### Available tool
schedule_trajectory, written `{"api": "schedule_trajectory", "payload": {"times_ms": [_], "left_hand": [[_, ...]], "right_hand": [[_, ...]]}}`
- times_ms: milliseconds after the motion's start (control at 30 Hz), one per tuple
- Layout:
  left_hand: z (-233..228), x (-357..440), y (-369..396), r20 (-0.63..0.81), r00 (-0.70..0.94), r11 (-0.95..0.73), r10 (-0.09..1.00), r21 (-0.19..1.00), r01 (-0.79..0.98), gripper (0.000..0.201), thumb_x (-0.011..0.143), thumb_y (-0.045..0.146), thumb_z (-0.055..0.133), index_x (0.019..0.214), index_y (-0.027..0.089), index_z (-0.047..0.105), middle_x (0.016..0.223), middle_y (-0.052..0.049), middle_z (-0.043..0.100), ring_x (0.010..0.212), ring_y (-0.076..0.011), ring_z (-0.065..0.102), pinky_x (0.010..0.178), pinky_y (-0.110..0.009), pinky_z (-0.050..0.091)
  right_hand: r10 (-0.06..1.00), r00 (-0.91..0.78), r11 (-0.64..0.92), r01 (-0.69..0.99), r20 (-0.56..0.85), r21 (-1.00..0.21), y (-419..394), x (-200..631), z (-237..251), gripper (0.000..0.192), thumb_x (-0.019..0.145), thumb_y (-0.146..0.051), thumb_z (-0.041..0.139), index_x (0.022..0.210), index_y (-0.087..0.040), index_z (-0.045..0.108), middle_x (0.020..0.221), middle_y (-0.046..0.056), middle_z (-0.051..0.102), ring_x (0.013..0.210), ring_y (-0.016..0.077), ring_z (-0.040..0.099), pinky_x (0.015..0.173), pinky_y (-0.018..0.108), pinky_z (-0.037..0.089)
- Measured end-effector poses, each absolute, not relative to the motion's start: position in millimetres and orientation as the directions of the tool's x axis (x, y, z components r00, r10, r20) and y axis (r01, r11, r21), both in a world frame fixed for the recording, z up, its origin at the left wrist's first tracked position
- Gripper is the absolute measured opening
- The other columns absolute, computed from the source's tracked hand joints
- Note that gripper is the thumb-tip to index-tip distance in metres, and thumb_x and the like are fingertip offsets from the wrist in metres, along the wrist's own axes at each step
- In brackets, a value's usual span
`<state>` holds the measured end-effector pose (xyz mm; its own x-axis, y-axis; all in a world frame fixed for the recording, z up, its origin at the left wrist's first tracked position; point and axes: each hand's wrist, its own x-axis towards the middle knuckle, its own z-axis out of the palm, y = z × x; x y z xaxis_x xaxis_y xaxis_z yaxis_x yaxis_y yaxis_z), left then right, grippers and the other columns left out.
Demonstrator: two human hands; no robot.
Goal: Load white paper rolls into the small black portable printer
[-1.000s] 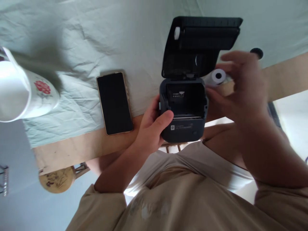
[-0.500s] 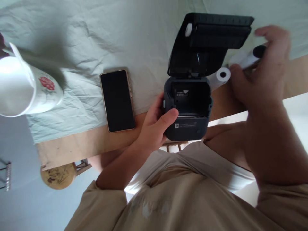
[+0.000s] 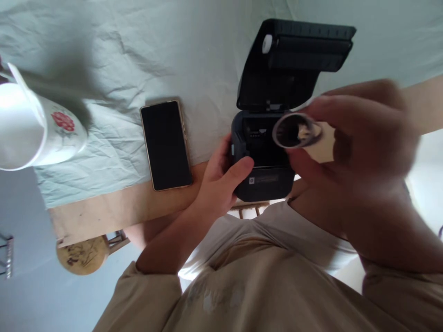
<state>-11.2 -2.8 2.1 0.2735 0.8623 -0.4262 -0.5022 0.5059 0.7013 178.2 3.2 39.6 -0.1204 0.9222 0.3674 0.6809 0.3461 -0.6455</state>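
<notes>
My left hand (image 3: 221,180) grips the near left side of a dark portable printer (image 3: 266,182), its thumb on the front rim. The printer's lid (image 3: 294,60) stands raised, showing a black roller inside it and the dark compartment below. In my right hand (image 3: 363,133), blurred by motion, a hollow paper roll (image 3: 279,131) is pinched between thumb and fingers. Its wide round end faces me, over the right part of the open compartment. I cannot tell whether it touches the printer. The smaller white roll seen earlier at the printer's right is hidden.
A black-screened phone (image 3: 166,145) lies left of the printer on the pale green cloth (image 3: 207,50). Farther left is a white container with a red flower (image 3: 64,121). The bare wooden table edge (image 3: 104,207) runs in front, with a round stool (image 3: 83,254) below it.
My right hand has lifted the paper roll from the table at the right and brought it left, over the printer's compartment. My left hand keeps its hold on the printer.
</notes>
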Motion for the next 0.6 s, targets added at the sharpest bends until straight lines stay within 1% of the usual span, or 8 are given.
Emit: {"api": "schedule_trajectory", "payload": {"times_ms": [67,133,200,300,400,467,533,600], "left_hand": [[-1,-12,-3,-0.404,0.283,0.493,0.87,0.714,-0.498,0.061,0.068,0.047,0.095,0.117,0.025,0.067,0.115,-0.005,0.076,0.11,-0.0248,0.076,0.087,-0.031,0.066],[-5,-12,-3,-0.377,0.294,0.477,0.878,0.736,-0.481,0.062,0.069,0.047,0.094,0.12,0.025,0.067,0.117,-0.006,0.076,0.112,-0.0241,0.075,0.09,-0.031,0.065],[-8,-12,-4,-0.353,0.297,0.457,0.887,0.753,-0.473,0.06,0.071,0.047,0.093,0.121,0.025,0.067,0.118,-0.006,0.076,0.114,-0.0232,0.074,0.093,-0.03,0.064],[-8,-12,-3,-0.342,0.295,0.448,0.892,0.752,-0.484,0.06,0.073,0.047,0.092,0.122,0.025,0.066,0.117,-0.005,0.076,0.112,-0.0225,0.074,0.093,-0.03,0.063],[-5,-11,-3,-0.37,0.283,0.464,0.885,0.735,-0.494,0.062,0.07,0.048,0.093,0.119,0.025,0.066,0.113,-0.004,0.076,0.109,-0.0225,0.075,0.088,-0.03,0.064],[-3,-12,-3,-0.392,0.272,0.477,0.879,0.725,-0.496,0.061,0.069,0.052,0.092,0.117,0.024,0.066,0.112,-0.004,0.076,0.106,-0.023,0.075,0.084,-0.03,0.065],[-2,-13,-3,-0.396,0.274,0.481,0.877,0.728,-0.489,0.064,0.068,0.055,0.092,0.116,0.023,0.066,0.111,-0.006,0.075,0.104,-0.0235,0.076,0.082,-0.031,0.066],[-3,-15,-3,-0.388,0.27,0.472,0.881,0.75,-0.463,0.066,0.065,0.051,0.094,0.119,0.024,0.066,0.112,-0.006,0.076,0.102,-0.0238,0.076,0.082,-0.033,0.066]], "right_hand": [[0.875,-0.19,0.442,0.69,0.446,-0.573,6,175,36,0.033,0.086,-0.025,0.071,0.118,-0.028,0.07,0.113,0.002,0.076,0.105,0.0188,0.074,0.094,0.034,0.066],[0.834,-0.234,0.504,0.69,0.499,-0.519,10,176,31,0.026,0.086,-0.019,0.071,0.11,-0.027,0.068,0.109,0.001,0.077,0.101,0.0182,0.076,0.085,0.033,0.066],[0.812,-0.265,0.544,0.669,0.52,-0.507,13,178,28,0.018,0.086,-0.015,0.069,0.099,-0.027,0.066,0.106,-0.001,0.078,0.097,0.0172,0.077,0.079,0.032,0.066],[0.789,-0.29,0.582,0.633,0.541,-0.51,13,180,28,0.012,0.087,-0.013,0.068,0.09,-0.024,0.065,0.106,-0.001,0.078,0.097,0.0174,0.078,0.083,0.035,0.065],[0.748,-0.325,0.636,0.598,0.578,-0.488,9,178,35,0.008,0.088,-0.016,0.071,0.089,-0.022,0.066,0.098,0.001,0.076,0.089,0.0158,0.075,0.08,0.035,0.06],[0.724,-0.394,0.68,0.548,0.566,-0.488,5,177,40,0.007,0.09,-0.02,0.073,0.092,-0.021,0.066,0.09,0.0,0.073,0.084,0.0146,0.072,0.077,0.035,0.057],[0.712,-0.475,0.702,0.516,0.517,-0.491,2,177,44,0.012,0.093,-0.03,0.073,0.097,-0.02,0.068,0.091,0.001,0.074,0.087,0.0156,0.073,0.081,0.037,0.056],[0.697,-0.512,0.717,0.481,0.502,-0.504,2,180,44,0.021,0.097,-0.039,0.068,0.1,-0.018,0.068,0.091,0.004,0.074,0.092,0.0183,0.075,0.085,0.039,0.056]]}}
